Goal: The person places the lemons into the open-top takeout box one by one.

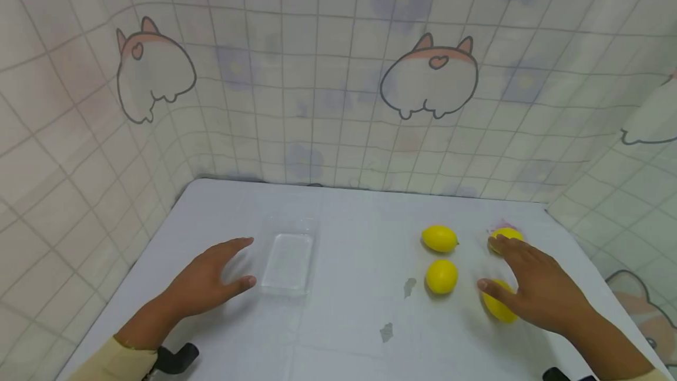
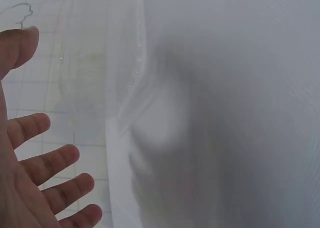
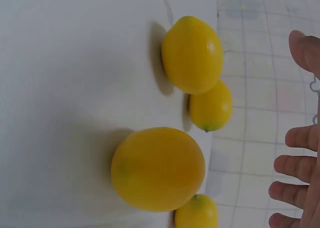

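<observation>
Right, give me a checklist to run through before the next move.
1. Left hand holding nothing: ok, open beside the clear plastic tray.
2. Right hand holding nothing: ok, open over the two rightmost lemons.
3. Those lemons fully visible in the head view: not ok, the hand partly covers both.
4. Other two lemons uncovered and apart: ok.
5. All four lemons outside the tray: ok.
6. Tray without a lid: cannot tell, the plastic is too faint.

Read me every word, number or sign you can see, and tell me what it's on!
There are none: no words, labels, brands or numbers show on the yellow oval lemons, clear rectangular plastic tray or white table.
The white grid-patterned backdrop has only pictures, like grey-outlined cartoon animals with small pink hearts.
</observation>
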Demonstrator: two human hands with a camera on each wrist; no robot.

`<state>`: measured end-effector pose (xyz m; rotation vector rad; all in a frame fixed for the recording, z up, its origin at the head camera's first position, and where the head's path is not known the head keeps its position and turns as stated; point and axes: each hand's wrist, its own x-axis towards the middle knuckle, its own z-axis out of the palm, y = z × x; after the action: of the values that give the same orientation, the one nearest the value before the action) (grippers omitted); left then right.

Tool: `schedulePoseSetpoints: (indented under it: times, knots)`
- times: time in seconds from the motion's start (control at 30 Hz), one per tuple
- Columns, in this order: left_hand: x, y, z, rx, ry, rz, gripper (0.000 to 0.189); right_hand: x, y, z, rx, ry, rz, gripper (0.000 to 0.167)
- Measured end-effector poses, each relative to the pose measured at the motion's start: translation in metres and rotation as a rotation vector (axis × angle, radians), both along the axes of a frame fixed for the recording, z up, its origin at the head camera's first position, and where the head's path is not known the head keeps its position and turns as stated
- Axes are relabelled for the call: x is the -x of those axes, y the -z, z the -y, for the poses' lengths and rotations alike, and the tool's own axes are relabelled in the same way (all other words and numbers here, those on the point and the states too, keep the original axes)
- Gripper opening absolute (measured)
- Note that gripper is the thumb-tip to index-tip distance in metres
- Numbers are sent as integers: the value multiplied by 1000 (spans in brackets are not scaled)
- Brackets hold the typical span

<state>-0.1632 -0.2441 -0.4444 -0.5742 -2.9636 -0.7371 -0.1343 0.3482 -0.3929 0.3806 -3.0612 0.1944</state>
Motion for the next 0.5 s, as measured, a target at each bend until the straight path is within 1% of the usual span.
schedulePoseSetpoints:
  times: [0.13,0.3,0.37,0.5]
  knots:
    - [2,5,-2,-19,6,20,76,2,3,5,23,-13,7,98]
    - [2,8,-4,-41,21,26,70,5,8,13,28,10,35,104]
    - [2,8,-5,-48,22,29,69,5,9,15,33,12,37,103]
    - [2,9,-6,-57,24,39,69,7,11,18,51,-3,25,95]
